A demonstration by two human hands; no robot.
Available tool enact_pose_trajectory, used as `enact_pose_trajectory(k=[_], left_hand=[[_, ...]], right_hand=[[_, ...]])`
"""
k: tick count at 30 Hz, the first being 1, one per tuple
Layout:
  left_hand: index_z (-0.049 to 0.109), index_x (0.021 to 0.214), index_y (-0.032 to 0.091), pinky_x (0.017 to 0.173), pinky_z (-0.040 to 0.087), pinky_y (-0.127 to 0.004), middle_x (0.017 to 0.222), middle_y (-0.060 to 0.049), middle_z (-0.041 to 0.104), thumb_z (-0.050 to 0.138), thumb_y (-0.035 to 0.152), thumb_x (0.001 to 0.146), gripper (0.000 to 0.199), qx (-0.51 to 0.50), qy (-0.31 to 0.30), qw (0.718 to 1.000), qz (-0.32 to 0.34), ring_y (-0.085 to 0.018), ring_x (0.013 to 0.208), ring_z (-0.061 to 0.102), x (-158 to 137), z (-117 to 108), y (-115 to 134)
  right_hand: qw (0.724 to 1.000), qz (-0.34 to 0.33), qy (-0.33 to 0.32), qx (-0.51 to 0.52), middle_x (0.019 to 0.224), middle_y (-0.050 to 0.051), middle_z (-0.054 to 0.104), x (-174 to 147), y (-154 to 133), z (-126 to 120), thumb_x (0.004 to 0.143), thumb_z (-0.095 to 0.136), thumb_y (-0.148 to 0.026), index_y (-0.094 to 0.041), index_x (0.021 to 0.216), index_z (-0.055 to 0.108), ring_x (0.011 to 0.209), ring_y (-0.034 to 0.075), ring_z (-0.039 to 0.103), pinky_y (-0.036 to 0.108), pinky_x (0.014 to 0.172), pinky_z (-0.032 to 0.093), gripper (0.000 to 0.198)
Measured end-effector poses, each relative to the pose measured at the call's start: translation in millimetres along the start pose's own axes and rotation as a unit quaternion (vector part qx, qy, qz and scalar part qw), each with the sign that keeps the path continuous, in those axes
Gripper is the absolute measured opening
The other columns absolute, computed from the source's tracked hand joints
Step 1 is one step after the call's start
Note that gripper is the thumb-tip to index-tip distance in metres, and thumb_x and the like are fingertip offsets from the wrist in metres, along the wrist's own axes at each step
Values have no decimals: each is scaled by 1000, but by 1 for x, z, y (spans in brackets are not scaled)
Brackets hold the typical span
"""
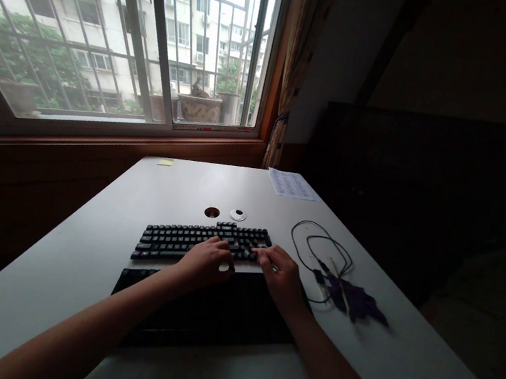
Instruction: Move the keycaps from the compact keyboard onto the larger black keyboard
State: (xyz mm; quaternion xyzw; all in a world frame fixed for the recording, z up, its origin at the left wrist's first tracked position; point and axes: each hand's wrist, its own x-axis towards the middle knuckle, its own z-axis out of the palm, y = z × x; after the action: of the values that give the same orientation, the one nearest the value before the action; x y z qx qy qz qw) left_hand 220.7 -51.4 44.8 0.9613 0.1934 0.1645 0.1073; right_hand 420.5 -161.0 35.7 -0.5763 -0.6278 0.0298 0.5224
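Black keycaps (179, 238) lie in rows in the layout of a keyboard, with white gaps showing at the right end. Just in front of them is a long black keyboard base (216, 310), with some keys at its left end. Over the base's far edge, my left hand (206, 262) is curled, thumb and forefinger forming a ring; a small dark thing at the tips is too unclear to name. My right hand (280, 276) reaches in from the right, forefinger stretched to the right-hand keycaps and thumb held apart below it.
To the right, a black cable (306, 248) loops beside a dark purple cloth (355, 300) crossed by a thin stick (345, 292). Behind the keycaps are a cable hole (212, 212) and a round cover (238, 215). Printed papers (294, 185) and yellow notes (166, 162) lie farther back.
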Motion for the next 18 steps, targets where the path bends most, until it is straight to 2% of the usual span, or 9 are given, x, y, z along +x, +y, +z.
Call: enact_pose_trajectory(k=[8,18], left_hand=[[75,93,25,88,48,-34,98,-4,67,75,28,83,11,-25,-2,1000,-17,-23,97,58,-5,12,-6],[75,94,23,87,49,-35,101,-5,68,75,26,83,11,-20,11,999,-36,-23,98,58,-8,17,5]], right_hand=[[1000,7,-7,1,84,4,67,-1,1,1,98,53,-27,-22,96,76,85,20,65,32,79,50,24],[1000,2,-12,9,85,4,68,0,-1,-1,98,52,-27,-22,95,76,85,20,65,32,79,50,24]])
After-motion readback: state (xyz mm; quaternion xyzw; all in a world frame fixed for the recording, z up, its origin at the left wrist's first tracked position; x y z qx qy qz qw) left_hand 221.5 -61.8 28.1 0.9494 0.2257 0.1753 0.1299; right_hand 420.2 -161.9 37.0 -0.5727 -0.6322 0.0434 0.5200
